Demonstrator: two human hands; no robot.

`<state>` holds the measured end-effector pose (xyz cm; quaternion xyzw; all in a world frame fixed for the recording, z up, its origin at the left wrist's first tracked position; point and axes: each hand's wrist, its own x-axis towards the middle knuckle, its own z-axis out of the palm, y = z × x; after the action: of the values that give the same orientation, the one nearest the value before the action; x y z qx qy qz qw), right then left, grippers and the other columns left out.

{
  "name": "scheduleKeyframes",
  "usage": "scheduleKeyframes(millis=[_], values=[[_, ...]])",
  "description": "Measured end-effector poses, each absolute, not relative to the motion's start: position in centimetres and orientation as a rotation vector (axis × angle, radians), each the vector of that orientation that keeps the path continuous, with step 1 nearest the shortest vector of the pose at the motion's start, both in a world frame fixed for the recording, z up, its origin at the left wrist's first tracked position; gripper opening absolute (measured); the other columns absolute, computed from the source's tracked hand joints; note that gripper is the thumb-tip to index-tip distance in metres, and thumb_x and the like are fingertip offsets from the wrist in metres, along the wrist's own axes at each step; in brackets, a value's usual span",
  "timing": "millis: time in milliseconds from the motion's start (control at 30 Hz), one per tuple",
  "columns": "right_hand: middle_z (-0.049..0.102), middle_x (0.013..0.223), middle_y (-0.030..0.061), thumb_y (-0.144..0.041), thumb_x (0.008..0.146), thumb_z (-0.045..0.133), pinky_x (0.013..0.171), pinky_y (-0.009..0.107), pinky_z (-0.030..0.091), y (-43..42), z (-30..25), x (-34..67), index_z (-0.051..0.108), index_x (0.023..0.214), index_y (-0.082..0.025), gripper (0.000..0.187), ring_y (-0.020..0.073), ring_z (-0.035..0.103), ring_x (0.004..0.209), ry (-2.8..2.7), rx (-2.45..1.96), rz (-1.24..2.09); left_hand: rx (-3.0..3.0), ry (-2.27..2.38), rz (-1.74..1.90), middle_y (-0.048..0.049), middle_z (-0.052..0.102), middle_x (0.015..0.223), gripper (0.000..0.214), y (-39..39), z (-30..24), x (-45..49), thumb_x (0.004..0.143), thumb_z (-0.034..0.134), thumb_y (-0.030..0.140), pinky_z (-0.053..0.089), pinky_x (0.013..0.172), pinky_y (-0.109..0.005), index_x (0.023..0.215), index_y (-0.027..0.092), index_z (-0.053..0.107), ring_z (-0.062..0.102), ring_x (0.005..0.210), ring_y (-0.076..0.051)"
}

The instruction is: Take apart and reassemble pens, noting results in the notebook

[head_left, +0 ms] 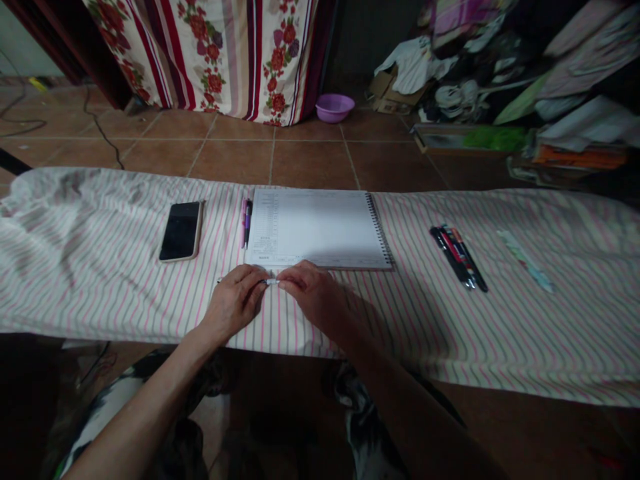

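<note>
- One pen (271,281) runs between my left hand (235,299) and my right hand (316,293), over the striped cloth (295,327), near the notebook's (320,227) closest edge.
- My left fingers close around its dark part.
- My right thumb and finger pinch its white end.
- Phone (180,231) left of the notebook; several markers (456,253) to its right.

Dim light — brown floor tiles (305,159), floral striped curtain (235,60) beyond.
</note>
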<state>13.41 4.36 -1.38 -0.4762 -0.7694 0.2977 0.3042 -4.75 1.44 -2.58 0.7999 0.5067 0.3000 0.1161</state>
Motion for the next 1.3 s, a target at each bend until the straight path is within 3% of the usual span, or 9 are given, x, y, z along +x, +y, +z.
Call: scheduleKeyframes(millis=[567, 800, 1300], values=[[0.067, 0.082, 0.0027, -0.007, 0.074, 0.059, 0.073, 0.026, 0.047, 4.3, -1.3, 12.9, 0.064, 0.085, -0.017, 0.016, 0.0137, 0.061, 0.076, -1.960, -1.215, 0.893, 2.311, 1.449, 0.936, -0.0057, 0.059, 0.092, 0.020, 1.5, -2.9, -4.2, 0.085, 0.051, 0.022, 0.049, 0.080, -0.032, 0.104, 0.020, 0.058, 0.056, 0.090, -0.017], [0.068, 0.089, 0.0046, -0.012, 0.075, 0.057, 0.075, 0.029, 0.049, 4.4, -2.0, 13.5, 0.062, 0.093, -0.019, 0.020, 0.0159, 0.064, 0.081, -1.885, -1.241, 0.911, 2.311, 1.476, 0.935, -0.0060, 0.060, 0.093, 0.018, 1.6, -2.9, -4.1, 0.086, 0.049, 0.021, 0.048, 0.081, -0.033, 0.101, 0.019, 0.058, 0.057, 0.091, -0.018], [0.069, 0.083, 0.0029, -0.014, 0.075, 0.057, 0.070, 0.027, 0.050, 4.4, -2.1, 13.9, 0.063, 0.097, -0.019, 0.023, 0.0156, 0.064, 0.075, -1.867, -1.307, 0.925, 2.279, 1.425, 0.935, -0.0064, 0.061, 0.093, 0.017, 1.8, -2.4, -3.6, 0.085, 0.049, 0.020, 0.049, 0.080, -0.035, 0.100, 0.019, 0.057, 0.057, 0.091, -0.018]])
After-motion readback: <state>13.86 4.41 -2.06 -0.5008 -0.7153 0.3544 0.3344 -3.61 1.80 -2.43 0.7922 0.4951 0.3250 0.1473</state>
